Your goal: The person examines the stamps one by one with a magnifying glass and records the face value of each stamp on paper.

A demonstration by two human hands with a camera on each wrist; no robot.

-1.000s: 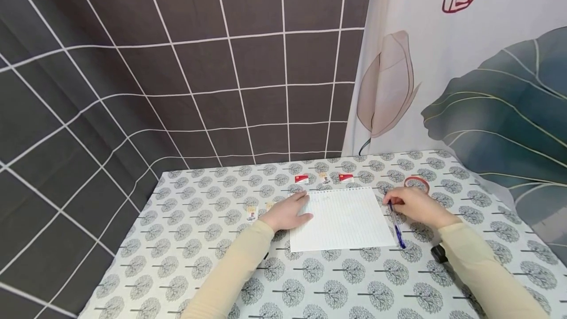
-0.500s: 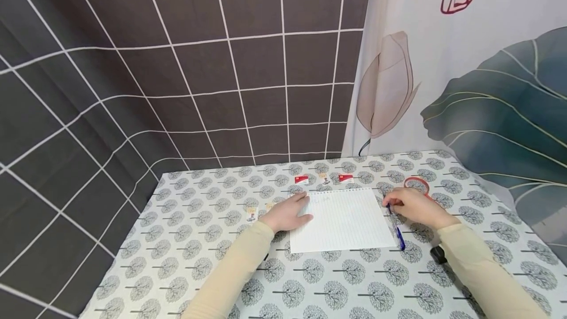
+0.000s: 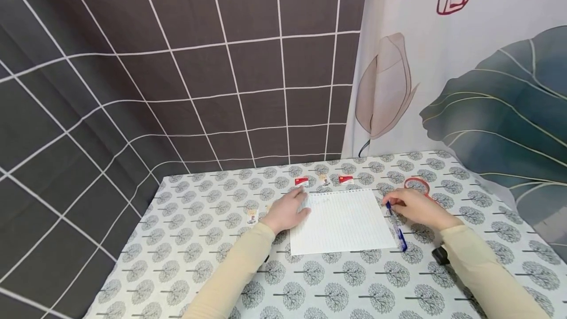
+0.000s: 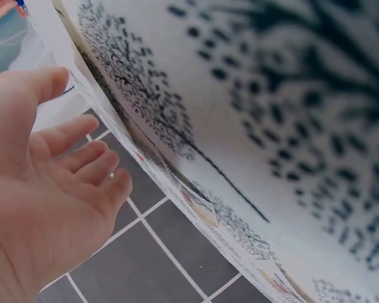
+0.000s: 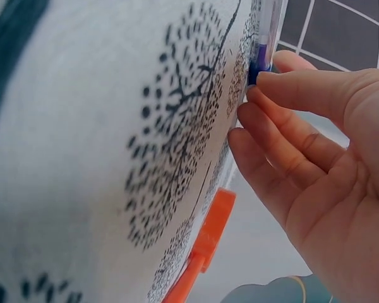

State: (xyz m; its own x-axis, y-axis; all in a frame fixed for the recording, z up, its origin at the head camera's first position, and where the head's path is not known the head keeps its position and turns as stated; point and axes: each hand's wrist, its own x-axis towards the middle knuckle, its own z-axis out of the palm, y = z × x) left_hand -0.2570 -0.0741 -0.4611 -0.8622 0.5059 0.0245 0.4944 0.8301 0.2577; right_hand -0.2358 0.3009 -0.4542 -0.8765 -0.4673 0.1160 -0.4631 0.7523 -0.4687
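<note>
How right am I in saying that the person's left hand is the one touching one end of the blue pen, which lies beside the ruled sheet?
The hand is wrong: the head view shows that the right hand touches one end of the blue pen. The pen does lie beside the ruled sheet.

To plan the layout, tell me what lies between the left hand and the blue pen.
In the head view, the lined paper lies between the left hand and the blue pen.
</note>
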